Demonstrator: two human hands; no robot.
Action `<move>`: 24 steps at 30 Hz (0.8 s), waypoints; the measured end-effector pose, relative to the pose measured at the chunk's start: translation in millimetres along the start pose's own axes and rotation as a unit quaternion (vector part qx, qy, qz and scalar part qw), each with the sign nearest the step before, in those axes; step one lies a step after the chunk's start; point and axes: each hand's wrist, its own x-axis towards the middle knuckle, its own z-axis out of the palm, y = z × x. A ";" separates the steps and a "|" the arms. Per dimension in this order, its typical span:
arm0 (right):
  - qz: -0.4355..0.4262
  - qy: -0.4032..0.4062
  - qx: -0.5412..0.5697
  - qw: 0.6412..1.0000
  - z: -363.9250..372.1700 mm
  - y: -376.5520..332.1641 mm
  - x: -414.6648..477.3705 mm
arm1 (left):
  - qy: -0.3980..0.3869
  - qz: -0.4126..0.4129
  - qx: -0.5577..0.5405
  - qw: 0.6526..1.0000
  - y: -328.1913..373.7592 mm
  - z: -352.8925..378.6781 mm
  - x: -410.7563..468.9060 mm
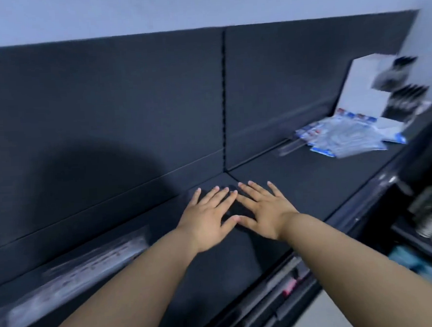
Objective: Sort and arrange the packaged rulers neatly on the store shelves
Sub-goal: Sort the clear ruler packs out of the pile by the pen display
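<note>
Two bare arms show above the dark shelf (299, 183). The left hand (205, 220), nearer the shelf's left end, has a broad back, short rounded fingers and pale, closely trimmed nails (216, 187). The right hand (264, 211), just beside it toward the shelf's right end, is of like build, its nails short too. The left forearm (131, 289) and right forearm (355, 263) are uncovered, smooth and full, thickening away from the shelf's back wall.

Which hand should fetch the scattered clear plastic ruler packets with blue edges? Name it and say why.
Probably right. The right hand is open, holds nothing, and sits on the same side as the scattered clear blue-edged ruler packets. The left hand, also open, would have to cross it.
</note>
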 end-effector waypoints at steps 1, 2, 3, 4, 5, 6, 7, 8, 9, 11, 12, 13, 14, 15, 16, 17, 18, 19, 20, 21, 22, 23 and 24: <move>0.020 0.000 0.001 1.000 1.6 25.9 -12.7 | -0.004 0.014 0.001 1.000 20.4 -0.4 16.3; 0.039 -0.001 0.004 0.999 3.2 48.9 -23.9 | -0.009 0.024 -0.001 1.000 37.7 -0.9 30.2; 0.058 -0.001 0.006 0.998 4.7 76.2 -37.8 | -0.014 0.035 -0.003 0.999 60.1 -1.7 46.9; 0.077 0.000 0.009 0.997 6.0 102.4 -51.3 | -0.018 0.047 -0.003 0.999 82.5 -1.6 62.7; 0.095 0.003 0.012 0.995 6.9 129.8 -65.1 | -0.022 0.061 -0.002 0.998 107.1 -1.9 80.2; 0.111 0.006 0.016 0.994 7.8 156.1 -78.6 | -0.025 0.075 -0.001 0.997 131.5 -2.5 97.2; 0.125 0.010 0.019 0.992 8.7 177.6 -89.9 | -0.025 0.089 -0.002 0.996 152.2 -2.8 112.1; 0.139 0.014 0.020 0.990 10.2 202.1 -103.7 | -0.021 0.103 -0.003 0.994 177.4 -3.3 129.4; 0.151 0.017 0.019 0.988 11.6 224.0 -116.6 | -0.016 0.116 -0.004 0.993 200.9 -3.5 145.8; 0.173 0.018 0.020 0.985 15.0 266.2 -141.7 | -0.010 0.134 -0.009 0.991 247.0 -4.4 176.5; 0.181 0.021 0.022 0.983 16.3 282.5 -150.2 | -0.008 0.139 -0.013 0.990 264.1 -5.1 189.0; 0.188 0.022 0.024 0.982 17.5 301.5 -158.7 | -0.007 0.143 -0.018 0.990 283.0 -5.6 203.0; 0.195 0.022 0.028 0.980 18.7 318.3 -165.4 | -0.010 0.146 -0.024 0.989 299.7 -5.1 215.2; 0.201 0.020 0.034 0.979 20.2 334.5 -169.2 | -0.014 0.150 -0.027 0.988 313.9 -3.9 227.3; 0.206 0.019 0.040 0.978 22.2 349.7 -170.3 | -0.018 0.153 -0.027 0.988 325.4 -2.6 238.4; 0.209 0.018 0.044 0.977 23.9 361.5 -168.8 | -0.021 0.157 -0.026 0.987 332.9 -1.1 247.6; 0.210 0.015 0.048 0.976 25.4 373.9 -165.3 | -0.023 0.159 -0.023 0.987 339.4 0.4 258.5; 0.209 0.013 0.053 0.976 26.8 384.6 -160.2 | -0.023 0.159 -0.020 0.987 343.8 2.6 269.7; 0.206 0.011 0.057 0.977 28.3 395.2 -152.5 | -0.025 0.154 -0.018 0.988 345.8 5.1 282.1; 0.201 0.009 0.060 0.978 29.8 405.0 -143.5 | -0.027 0.145 -0.017 0.989 345.6 8.0 295.0; 0.196 0.007 0.059 0.979 30.7 412.9 -134.2 | -0.029 0.135 -0.019 0.990 343.2 10.6 306.8; 0.189 0.005 0.058 0.980 31.9 423.1 -121.8 | -0.029 0.123 -0.023 0.992 339.3 14.1 321.5; 0.184 0.003 0.057 0.981 33.1 432.8 -109.4 | -0.027 0.112 -0.027 0.993 334.5 17.9 335.5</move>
